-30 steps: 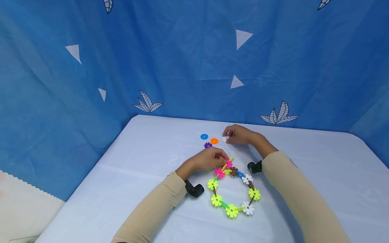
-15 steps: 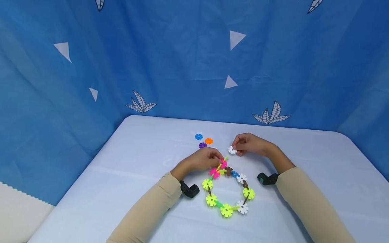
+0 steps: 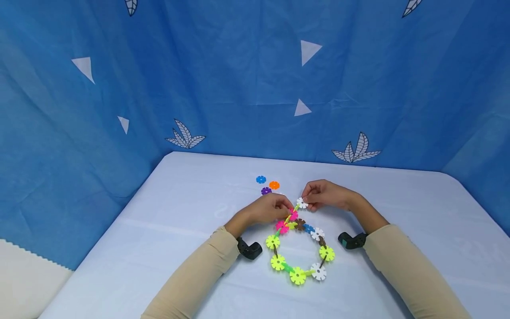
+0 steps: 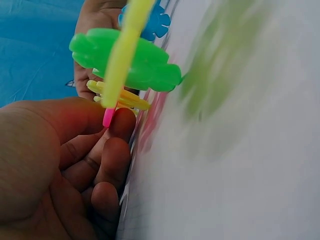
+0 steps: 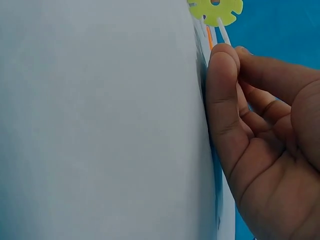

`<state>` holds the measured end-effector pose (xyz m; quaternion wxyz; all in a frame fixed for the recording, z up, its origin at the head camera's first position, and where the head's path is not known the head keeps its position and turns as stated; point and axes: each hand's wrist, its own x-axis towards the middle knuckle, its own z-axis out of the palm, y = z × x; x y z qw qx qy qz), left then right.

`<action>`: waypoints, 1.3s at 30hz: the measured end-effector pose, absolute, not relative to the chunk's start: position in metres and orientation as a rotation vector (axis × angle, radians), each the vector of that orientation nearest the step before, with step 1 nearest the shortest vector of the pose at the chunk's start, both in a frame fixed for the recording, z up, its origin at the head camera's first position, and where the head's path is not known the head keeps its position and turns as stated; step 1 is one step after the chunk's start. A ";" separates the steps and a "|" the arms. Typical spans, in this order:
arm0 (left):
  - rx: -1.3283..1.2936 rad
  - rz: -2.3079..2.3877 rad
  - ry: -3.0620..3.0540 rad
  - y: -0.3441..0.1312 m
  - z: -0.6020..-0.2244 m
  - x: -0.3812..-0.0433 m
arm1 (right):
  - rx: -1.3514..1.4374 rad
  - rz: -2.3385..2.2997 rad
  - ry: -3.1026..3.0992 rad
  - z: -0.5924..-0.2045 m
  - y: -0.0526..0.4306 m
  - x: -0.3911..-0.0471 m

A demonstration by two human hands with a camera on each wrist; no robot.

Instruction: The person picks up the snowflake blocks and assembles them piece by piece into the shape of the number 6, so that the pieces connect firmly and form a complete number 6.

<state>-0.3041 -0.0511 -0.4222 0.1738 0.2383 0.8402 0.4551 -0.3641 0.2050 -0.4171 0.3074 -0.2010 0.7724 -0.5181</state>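
Observation:
A ring of linked plastic snowflake discs lies on the table, with lime discs, white, brown, blue and pink ones joined edge to edge. At its far side, my left hand pinches a pink snowflake disc between thumb and finger; a sliver of that pink disc shows in the left wrist view. Beyond the pink disc a yellow disc sticks out from the chain. My right hand pinches a white snowflake disc, whose edge is right at the yellow disc's rim in the right wrist view.
Loose blue, orange and purple discs lie beyond my left hand. A whitish disc beside them is partly hidden by that hand. The white table ends at a blue curtain behind.
My right hand has picked up the white disc from the back of the table and carried it toward me, up to the chain's yellow disc. My left hand keeps its pinch on the pink disc.

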 end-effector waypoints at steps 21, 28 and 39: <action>0.633 1.299 2.412 -0.050 -0.423 -0.304 | -0.616 -1.403 2.100 -0.415 0.195 -0.357; 0.634 1.326 2.391 -0.049 -0.422 -0.304 | -0.674 -1.393 2.140 -0.410 0.191 -0.355; 0.579 1.398 2.338 -0.051 -0.420 -0.302 | -0.721 -1.353 2.198 -0.409 0.185 -0.354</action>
